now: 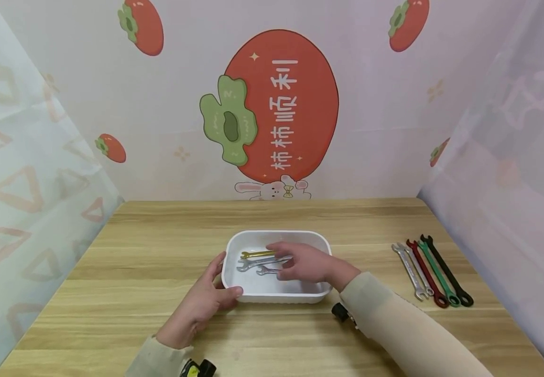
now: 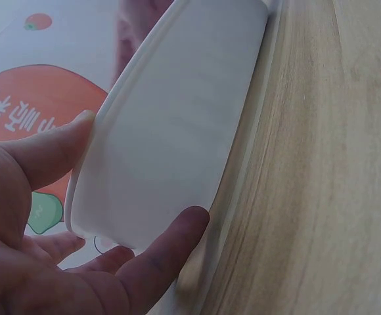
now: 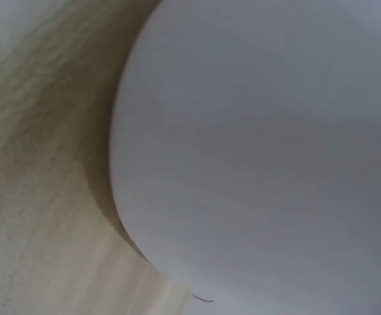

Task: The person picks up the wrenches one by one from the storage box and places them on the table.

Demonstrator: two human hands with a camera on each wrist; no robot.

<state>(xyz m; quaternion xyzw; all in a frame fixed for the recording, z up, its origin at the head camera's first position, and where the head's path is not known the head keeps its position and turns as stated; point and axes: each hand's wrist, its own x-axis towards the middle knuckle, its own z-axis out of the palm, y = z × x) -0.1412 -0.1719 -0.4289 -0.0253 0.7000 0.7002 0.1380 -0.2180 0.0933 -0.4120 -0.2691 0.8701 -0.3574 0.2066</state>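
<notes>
A white plastic box (image 1: 276, 293) sits on the wooden table, several wrenches lying inside it. Among these are a gold wrench (image 1: 256, 254), a larger silver wrench (image 1: 254, 263) and a small silver wrench (image 1: 265, 270). My left hand (image 1: 208, 293) holds the box at its left end, thumb on the rim and fingers along the outer wall (image 2: 157, 144). Over the wrenches reaches my right hand (image 1: 307, 263), thumb and fingers apart, covering the wrenches' right ends. In the right wrist view the box's outer wall (image 3: 256, 157) fills most of the picture, with that hand out of sight.
Right of the box, several wrenches lie side by side: silver ones (image 1: 410, 271), a red one (image 1: 427, 272), a green one (image 1: 439, 273) and a black one (image 1: 447, 269). Printed cloth walls (image 1: 371, 157) stand behind and at both sides of the table (image 1: 126, 272).
</notes>
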